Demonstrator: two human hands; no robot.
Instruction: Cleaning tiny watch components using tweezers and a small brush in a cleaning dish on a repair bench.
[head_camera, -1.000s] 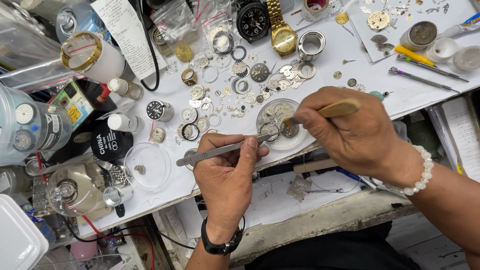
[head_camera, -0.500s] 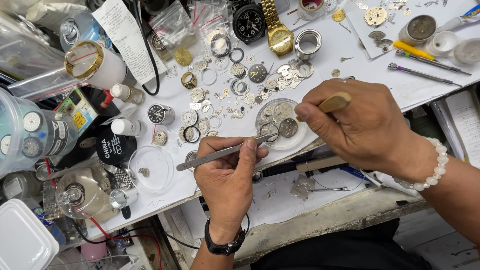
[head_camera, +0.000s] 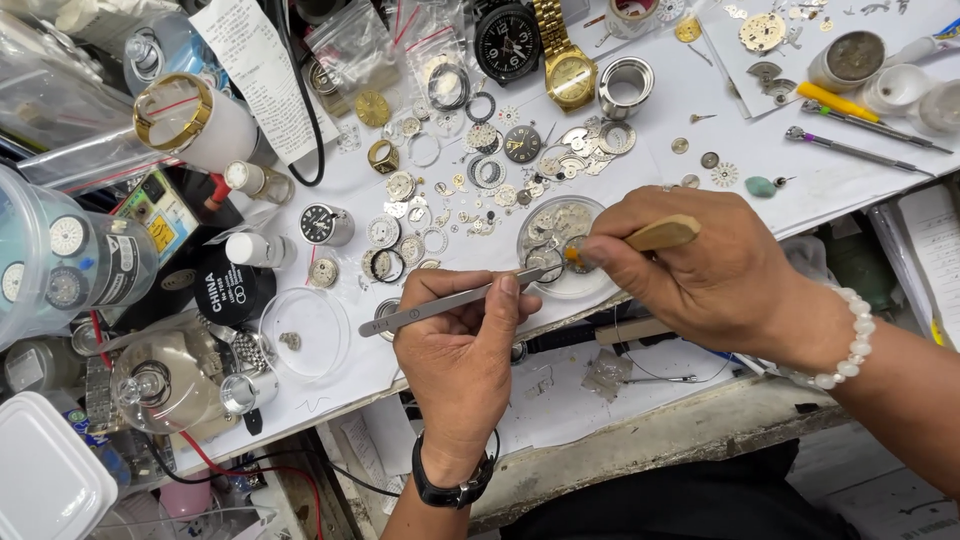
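White paper is covering the cluttered workbench (head_camera: 700, 180), and loose gears, rings and dials are lying scattered across its middle. Right at the front edge, a small white round dish (head_camera: 570, 285) is sitting with a silvery watch movement (head_camera: 558, 228) inside it, and both hands are working over it.

Left hand (head_camera: 455, 345), wearing a black wristwatch (head_camera: 450, 490), is pinching long steel tweezers (head_camera: 465, 297) between thumb and forefinger, fingers curled closed around them; the tips are reaching into the dish, and I cannot tell whether they are gripping a part. Right hand (head_camera: 700, 270), with a white beaded bracelet (head_camera: 850, 345) on the wrist, is closed tight on a wooden-handled tool (head_camera: 660, 235), its orange tip pressing down at the movement's near edge, just beside the tweezer tips.

Toward the back edge, a black-dialled wristwatch (head_camera: 507, 42) and a gold-coloured wristwatch (head_camera: 570, 70) are lying side by side, with a steel watch case ring (head_camera: 626, 85) just to their right. Over at the right end, a yellow-handled screwdriver (head_camera: 835, 100) and a slim steel screwdriver (head_camera: 850, 148) are resting near the corner. A clear round dish (head_camera: 305, 335) is sitting near the front edge, left of the left hand, holding one tiny part. A black cable (head_camera: 300, 110) is looping down across the back left.
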